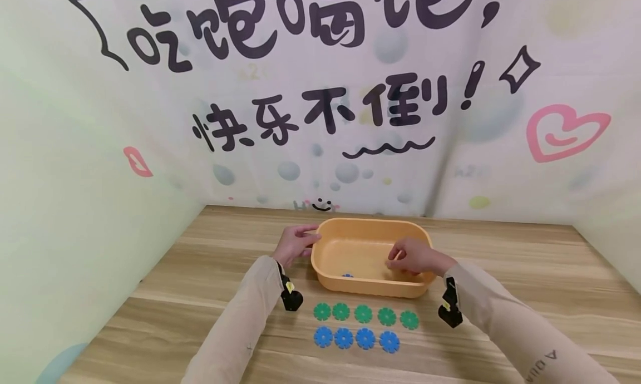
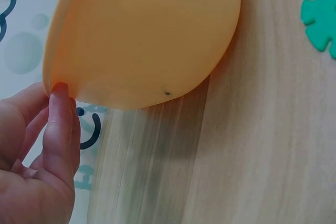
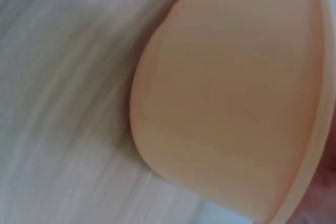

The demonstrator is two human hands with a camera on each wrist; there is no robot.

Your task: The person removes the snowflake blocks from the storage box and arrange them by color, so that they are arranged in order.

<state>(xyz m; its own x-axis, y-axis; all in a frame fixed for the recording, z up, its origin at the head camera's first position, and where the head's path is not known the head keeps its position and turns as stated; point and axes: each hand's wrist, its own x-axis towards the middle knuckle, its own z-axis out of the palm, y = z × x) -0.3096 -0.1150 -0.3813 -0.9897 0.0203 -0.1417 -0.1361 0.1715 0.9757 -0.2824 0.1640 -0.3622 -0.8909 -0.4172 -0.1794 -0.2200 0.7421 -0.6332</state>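
Observation:
An orange plastic basin [image 1: 370, 287] stands on the table, its front wall towards me. My left hand [image 1: 295, 244] pinches the left end of its rim, with thumb and fingers on either side of the wall [image 2: 142, 40]. Over the right end, my right hand [image 1: 413, 256] reaches down inside with its fingers curled; I cannot tell whether they hold a piece. In the right wrist view the basin wall [image 3: 226, 93] hides most of that hand. A bit of a blue notched disc [image 1: 348, 275] shows inside, above the front rim.
In front of the basin lies a row of several green notched discs [image 1: 363, 314]. Nearer me is a row of several blue notched discs [image 1: 365, 338]. The wooden table [image 1: 200, 306] meets a printed cloth backdrop [image 1: 280, 189] behind the basin.

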